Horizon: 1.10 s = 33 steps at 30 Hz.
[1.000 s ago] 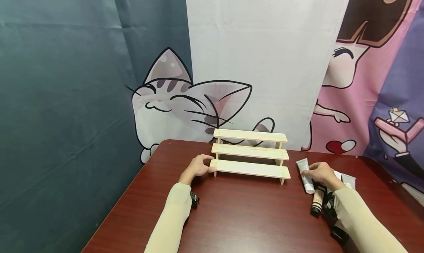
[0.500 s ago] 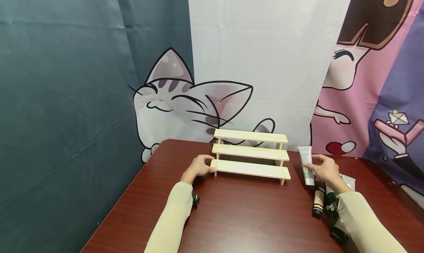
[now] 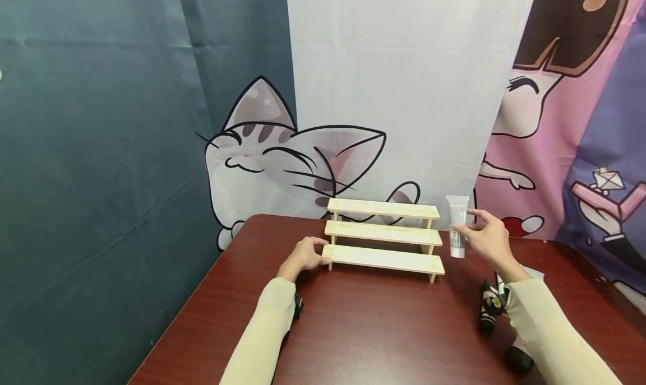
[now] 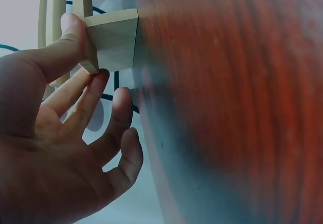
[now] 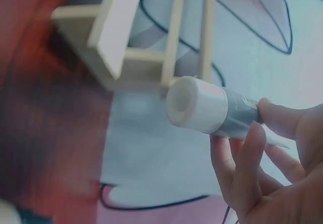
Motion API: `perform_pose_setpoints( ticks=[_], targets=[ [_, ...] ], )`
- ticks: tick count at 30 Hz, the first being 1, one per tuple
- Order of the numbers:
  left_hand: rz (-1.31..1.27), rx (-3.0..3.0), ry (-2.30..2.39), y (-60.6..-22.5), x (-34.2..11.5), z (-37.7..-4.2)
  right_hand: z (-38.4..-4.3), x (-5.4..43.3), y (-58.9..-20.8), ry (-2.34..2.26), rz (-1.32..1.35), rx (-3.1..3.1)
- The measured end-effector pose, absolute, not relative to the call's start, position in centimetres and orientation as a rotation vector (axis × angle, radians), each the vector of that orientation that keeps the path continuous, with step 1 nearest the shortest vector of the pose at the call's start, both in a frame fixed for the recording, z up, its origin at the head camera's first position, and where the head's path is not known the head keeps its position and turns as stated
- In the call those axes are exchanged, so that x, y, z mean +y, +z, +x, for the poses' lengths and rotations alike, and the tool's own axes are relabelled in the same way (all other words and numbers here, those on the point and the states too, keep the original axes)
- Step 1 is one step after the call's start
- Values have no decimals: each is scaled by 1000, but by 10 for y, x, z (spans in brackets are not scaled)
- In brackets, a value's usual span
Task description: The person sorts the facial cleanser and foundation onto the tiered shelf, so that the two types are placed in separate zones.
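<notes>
A pale wooden rack (image 3: pixel 383 258) with three stepped shelves stands toward the back of the table. My left hand (image 3: pixel 304 254) pinches the left end of its lowest shelf; in the left wrist view the thumb lies on one face of the board (image 4: pixel 112 40), fingertips at its edge, the other fingers loosely bent. Off the rack's right end, my right hand (image 3: pixel 488 236) holds a grey squeeze tube (image 3: pixel 457 225) upright, white cap down, raised above the table. The right wrist view shows thumb and fingers around the tube, its white cap (image 5: pixel 197 104) facing the camera.
Below my right forearm lie several tubes, among them a black-capped tube (image 3: pixel 520 356) and a dark tube (image 3: pixel 487 309), partly hidden by the sleeve. The reddish-brown table (image 3: pixel 383 329) meets a cartoon-printed cloth (image 3: pixel 404 93) behind the rack.
My right hand has lifted the grey tube off the pile, moved it up and slightly left toward the rack, and turned it upright. The left hand keeps its place on the shelf.
</notes>
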<state>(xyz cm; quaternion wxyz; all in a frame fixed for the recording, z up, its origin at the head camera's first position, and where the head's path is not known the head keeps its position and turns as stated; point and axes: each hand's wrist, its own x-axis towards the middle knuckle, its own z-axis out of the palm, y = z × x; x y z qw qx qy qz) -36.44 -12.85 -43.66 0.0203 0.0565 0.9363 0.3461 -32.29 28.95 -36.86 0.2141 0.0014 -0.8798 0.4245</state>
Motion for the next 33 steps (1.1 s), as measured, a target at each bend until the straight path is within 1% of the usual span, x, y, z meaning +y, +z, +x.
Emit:
perform_pose_setpoints(
  ticks=[11, 20, 28, 33],
  targets=[
    [105, 2921, 1008, -438, -129, -363, -340, 242, -350, 1350, 62, -2357],
    [93, 2920, 1012, -434, -127, -364, -369, 198, -343, 1457, 62, -2268],
    [201, 2932, 1026, -431, -126, -366, -394, 161, -344, 1688, 86, -2143],
    [212, 2937, 988, -430, -129, -364, -406, 139, -344, 1692, 107, -2130]
  ],
)
